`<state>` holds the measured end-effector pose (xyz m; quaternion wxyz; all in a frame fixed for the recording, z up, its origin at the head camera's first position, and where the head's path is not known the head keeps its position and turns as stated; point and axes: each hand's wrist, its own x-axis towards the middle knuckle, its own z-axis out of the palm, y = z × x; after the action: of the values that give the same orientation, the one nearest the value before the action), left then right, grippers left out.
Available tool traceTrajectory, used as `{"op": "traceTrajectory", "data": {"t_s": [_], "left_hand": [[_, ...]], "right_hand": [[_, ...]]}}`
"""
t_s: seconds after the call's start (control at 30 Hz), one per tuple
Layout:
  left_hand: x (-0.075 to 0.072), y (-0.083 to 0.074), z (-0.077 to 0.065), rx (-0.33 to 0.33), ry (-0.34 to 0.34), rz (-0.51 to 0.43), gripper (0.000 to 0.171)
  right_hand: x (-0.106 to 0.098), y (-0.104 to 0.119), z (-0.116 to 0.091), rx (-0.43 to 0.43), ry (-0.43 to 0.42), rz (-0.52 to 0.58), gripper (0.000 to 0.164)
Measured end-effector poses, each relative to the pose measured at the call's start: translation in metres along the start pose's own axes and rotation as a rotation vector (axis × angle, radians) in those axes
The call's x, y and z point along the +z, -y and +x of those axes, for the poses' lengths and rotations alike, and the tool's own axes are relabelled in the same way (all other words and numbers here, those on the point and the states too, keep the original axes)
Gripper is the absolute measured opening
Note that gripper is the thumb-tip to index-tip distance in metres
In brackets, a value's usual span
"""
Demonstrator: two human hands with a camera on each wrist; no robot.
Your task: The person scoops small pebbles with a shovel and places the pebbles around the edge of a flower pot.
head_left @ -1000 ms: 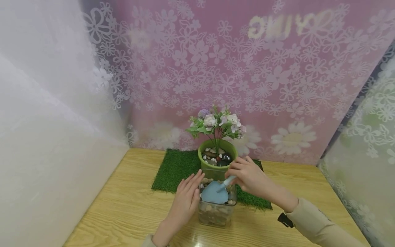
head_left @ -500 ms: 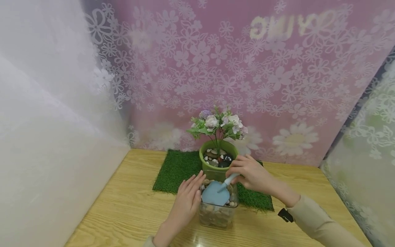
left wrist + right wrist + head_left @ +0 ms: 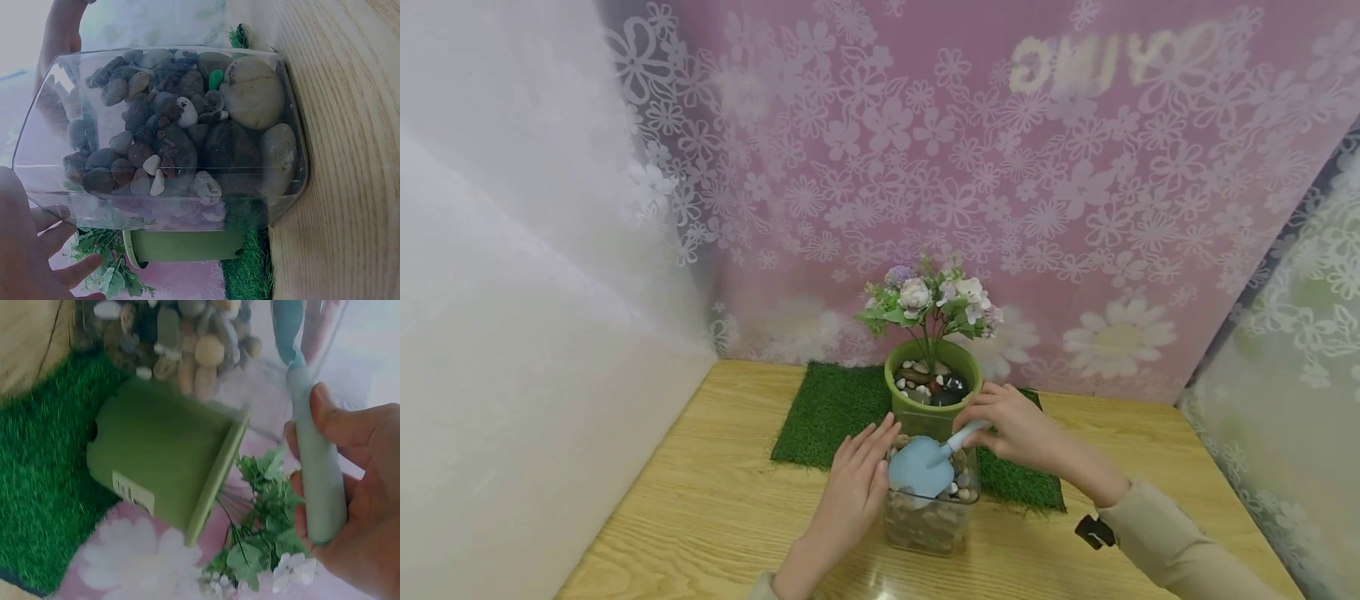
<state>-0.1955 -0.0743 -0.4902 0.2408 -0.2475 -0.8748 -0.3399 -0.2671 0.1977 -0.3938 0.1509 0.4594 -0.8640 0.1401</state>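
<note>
In the head view my right hand (image 3: 1018, 433) grips the pale handle of a light blue hand trowel (image 3: 922, 467). Its blade lies inside the top of a clear square container (image 3: 958, 533), over pebbles (image 3: 178, 150). The right wrist view shows thumb and fingers wrapped round the trowel's handle (image 3: 319, 469). Against the container's left rim rests my left hand (image 3: 850, 492), its fingers straight and pointing away from me. Through the container wall, the left wrist view shows stones of several sizes, mostly grey and brown, some white and one green.
Right behind the container stands a green flowerpot (image 3: 891, 385) with stones and artificial flowers (image 3: 928, 300). The pot sits on a green turf mat (image 3: 831, 417) on the wooden table (image 3: 700, 500). A pink flowered curtain (image 3: 887, 167) hangs at the back.
The trowel blade has shifted slightly left and tilted, uncovering more pebbles at its right. My right hand has moved a little to the right with the handle; my left hand stays at the rim.
</note>
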Motion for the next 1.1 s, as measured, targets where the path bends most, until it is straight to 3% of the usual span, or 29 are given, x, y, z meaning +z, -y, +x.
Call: {"op": "traceTrajectory", "data": {"t_s": [0.13, 0.33, 0.6, 1.1], "left_hand": [[0.001, 0.0, 0.0, 0.004, -0.012, 0.004, 0.05], [0.0, -0.002, 0.0, 0.003, 0.008, -0.006, 0.05], [0.0, -0.001, -0.001, -0.015, 0.015, -0.006, 0.051], [0.0, -0.001, 0.0, 0.006, -0.01, 0.031, 0.047]], "right_hand": [[0.0, 0.004, -0.003, 0.046, 0.048, 0.018, 0.016], [-0.004, 0.009, -0.006, 0.068, 0.027, 0.013, 0.015], [-0.012, 0.023, -0.01, 0.146, 0.084, -0.022, 0.012], [-0.005, 0.021, -0.029, 0.377, 0.047, 0.156, 0.013]]}}
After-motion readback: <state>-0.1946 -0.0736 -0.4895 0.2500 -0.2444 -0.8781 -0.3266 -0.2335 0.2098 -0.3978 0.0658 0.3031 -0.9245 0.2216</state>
